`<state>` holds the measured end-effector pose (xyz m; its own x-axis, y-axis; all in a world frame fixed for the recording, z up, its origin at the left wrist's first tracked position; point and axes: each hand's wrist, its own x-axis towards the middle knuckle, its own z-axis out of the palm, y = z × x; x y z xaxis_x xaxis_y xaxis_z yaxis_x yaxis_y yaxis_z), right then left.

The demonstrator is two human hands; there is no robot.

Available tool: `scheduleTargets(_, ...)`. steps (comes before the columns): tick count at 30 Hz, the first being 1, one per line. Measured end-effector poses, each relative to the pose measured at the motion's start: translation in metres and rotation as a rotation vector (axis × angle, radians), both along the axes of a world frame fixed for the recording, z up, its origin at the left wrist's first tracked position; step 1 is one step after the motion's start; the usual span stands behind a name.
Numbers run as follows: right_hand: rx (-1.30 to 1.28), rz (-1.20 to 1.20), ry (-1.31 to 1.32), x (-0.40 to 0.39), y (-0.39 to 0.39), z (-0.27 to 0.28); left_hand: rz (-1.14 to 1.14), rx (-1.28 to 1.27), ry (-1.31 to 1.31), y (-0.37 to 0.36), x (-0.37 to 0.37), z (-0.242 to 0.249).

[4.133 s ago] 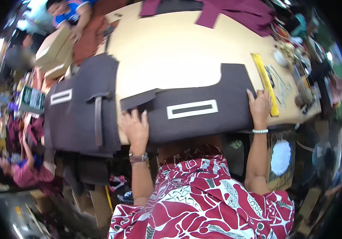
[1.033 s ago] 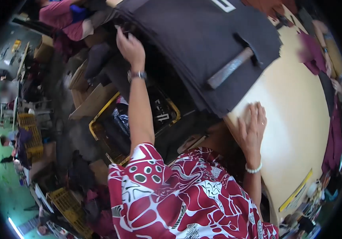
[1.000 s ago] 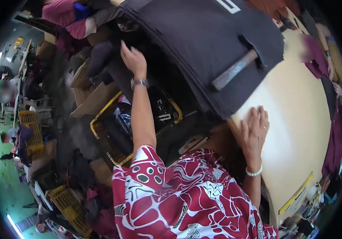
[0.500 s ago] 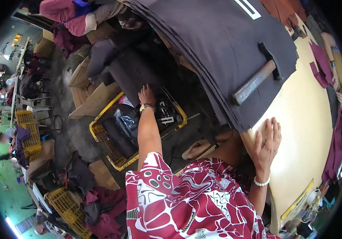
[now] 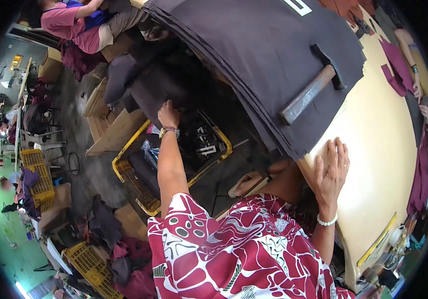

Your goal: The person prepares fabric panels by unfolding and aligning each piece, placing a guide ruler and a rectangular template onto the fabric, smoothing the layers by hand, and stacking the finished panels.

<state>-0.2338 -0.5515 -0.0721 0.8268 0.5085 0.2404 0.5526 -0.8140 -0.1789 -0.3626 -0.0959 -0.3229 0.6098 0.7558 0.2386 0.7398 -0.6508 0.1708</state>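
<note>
My left hand (image 5: pixel 168 115) reaches down over a yellow crate (image 5: pixel 120 168), its fingers drawn together at the lower edge of a dark sheet (image 5: pixel 154 92) of leather-like material. The fingertips are partly hidden, but they seem to pinch that edge. Inside the crate are dark folded pieces, a clear plastic wrap (image 5: pixel 150 153) and a white rectangular frame-like piece (image 5: pixel 207 150). My right hand (image 5: pixel 331 169) rests on the pale tabletop (image 5: pixel 373 174) with fingers spread, just beside a stack of dark sheets (image 5: pixel 244 55). A hammer (image 5: pixel 307 94) lies on that stack.
An open cardboard box (image 5: pixel 117 127) stands left of the crate. Further left are yellow baskets (image 5: pixel 38 174) with dark cloth. A person in pink (image 5: pixel 69 25) sits at the upper left. Another person's hands (image 5: pixel 422 102) are at the table's far right, near maroon pieces (image 5: pixel 395 70).
My left hand's fingers, earlier stretched over the dark sheet, have drawn together at its edge. The view has shifted slightly; my right hand stays on the tabletop.
</note>
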Motion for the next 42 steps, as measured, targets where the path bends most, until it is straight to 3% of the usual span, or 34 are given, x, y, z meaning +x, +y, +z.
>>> scheduleTargets(3, 0.012, 0.000, -0.009, 0.000, -0.001, -0.003, 0.003, -0.070, -0.024, -0.005, -0.001, 0.024)
scheduleTargets(6, 0.016, -0.004, -0.021, 0.001, 0.000, -0.004, 0.128, -0.166, -0.386, 0.001, 0.005, 0.029)
scheduleTargets(7, 0.053, 0.007, -0.013, 0.002, 0.000, -0.004, 0.115, -0.221, -0.553, -0.011, 0.011, 0.056)
scheduleTargets(9, 0.128, 0.021, 0.001, 0.005, -0.002, -0.009, 0.043, -0.074, -0.682, -0.025, 0.019, 0.098)
scheduleTargets(12, 0.418, 0.103, 0.049, 0.013, -0.001, -0.008, -0.246, -0.347, -0.852, -0.077, 0.041, 0.200)
scheduleTargets(13, 0.515, 0.149, 0.097, 0.014, 0.005, -0.003, -0.347, -0.457, -0.786, -0.105, 0.049, 0.240)
scheduleTargets(17, 0.741, 0.347, 0.165, 0.012, 0.028, 0.058, -0.841, -0.467, -0.584, -0.209, 0.094, 0.337)
scheduleTargets(19, 0.791, 0.321, 0.145, 0.017, 0.025, 0.074, -1.047, -0.482, -0.422, -0.251, 0.118, 0.353)
scheduleTargets(21, 0.772, 0.216, 0.060, 0.034, 0.014, 0.066, -1.336, -0.508, -0.466, -0.285, 0.149, 0.350)
scheduleTargets(24, 0.806, 0.009, 0.121, 0.056, -0.027, 0.066, -1.514, -0.492, -0.365, -0.328, 0.183, 0.362)
scheduleTargets(26, 0.655, -0.107, 0.117, 0.075, -0.063, 0.063, -1.631, -0.538, -0.295, -0.352, 0.206, 0.375)
scheduleTargets(29, 0.401, -0.182, 0.188, 0.127, -0.132, 0.039, -1.709, -0.181, 0.020, -0.373, 0.265, 0.378)
scheduleTargets(31, 0.176, -0.415, 0.089, 0.163, -0.175, 0.033, -1.703, 0.218, 0.145, -0.382, 0.318, 0.353)
scheduleTargets(33, 0.168, -0.503, -0.063, 0.203, -0.223, 0.030, -1.422, 0.241, 0.248, -0.391, 0.334, 0.360)
scheduleTargets(35, 0.206, -0.599, -0.346, 0.207, -0.244, 0.066, -1.245, 0.375, 0.133, -0.391, 0.379, 0.358)
scheduleTargets(37, 0.316, -0.460, -0.878, 0.220, -0.276, 0.096, -1.102, 0.371, -0.081, -0.396, 0.374, 0.393)
scheduleTargets(39, 0.451, -0.348, -1.108, 0.191, -0.286, 0.144, -1.228, 0.250, -0.665, -0.389, 0.353, 0.413)
scheduleTargets(42, 0.419, -0.401, -1.031, 0.148, -0.330, 0.138, -1.292, 0.204, -0.620, -0.385, 0.305, 0.417)
